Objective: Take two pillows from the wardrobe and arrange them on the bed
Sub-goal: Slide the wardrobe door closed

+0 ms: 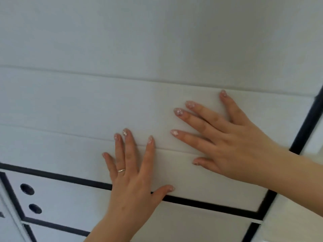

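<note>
While both hands lie flat and open on the white stack, right hand (232,137) sits at two o'clock from left hand (132,173).

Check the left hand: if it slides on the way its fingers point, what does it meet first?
The left hand lies flat on a white panel, fingers pointing up the picture. First in that line is the seam just past the fingertips, then another white panel. Nothing else shows there; depth is unclear.
</note>
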Action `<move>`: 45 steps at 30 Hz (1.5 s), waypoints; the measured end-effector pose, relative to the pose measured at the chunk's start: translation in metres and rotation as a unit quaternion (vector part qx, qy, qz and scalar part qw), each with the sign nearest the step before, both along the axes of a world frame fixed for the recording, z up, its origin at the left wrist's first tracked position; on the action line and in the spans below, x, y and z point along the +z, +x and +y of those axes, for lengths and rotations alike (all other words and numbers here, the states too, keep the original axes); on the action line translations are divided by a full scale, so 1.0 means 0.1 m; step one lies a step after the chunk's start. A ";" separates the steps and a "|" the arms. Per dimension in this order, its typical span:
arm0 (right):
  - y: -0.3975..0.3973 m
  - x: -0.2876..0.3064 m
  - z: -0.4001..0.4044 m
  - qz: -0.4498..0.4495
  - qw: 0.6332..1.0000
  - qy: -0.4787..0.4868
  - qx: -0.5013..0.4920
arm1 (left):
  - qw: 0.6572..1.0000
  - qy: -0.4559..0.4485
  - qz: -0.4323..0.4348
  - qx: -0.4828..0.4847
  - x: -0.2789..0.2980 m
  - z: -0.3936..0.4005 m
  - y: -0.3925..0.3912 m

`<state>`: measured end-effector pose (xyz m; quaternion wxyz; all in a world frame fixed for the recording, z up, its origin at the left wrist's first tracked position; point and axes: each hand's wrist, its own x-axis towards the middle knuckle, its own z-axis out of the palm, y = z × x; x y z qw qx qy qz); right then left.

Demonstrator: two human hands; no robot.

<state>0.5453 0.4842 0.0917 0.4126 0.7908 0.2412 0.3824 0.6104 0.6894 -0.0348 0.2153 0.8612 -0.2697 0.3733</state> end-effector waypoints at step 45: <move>-1.86 -0.08 -3.11 0.060 0.990 0.110 0.066 | 0.980 -0.138 0.139 0.040 0.16 -3.59 -2.25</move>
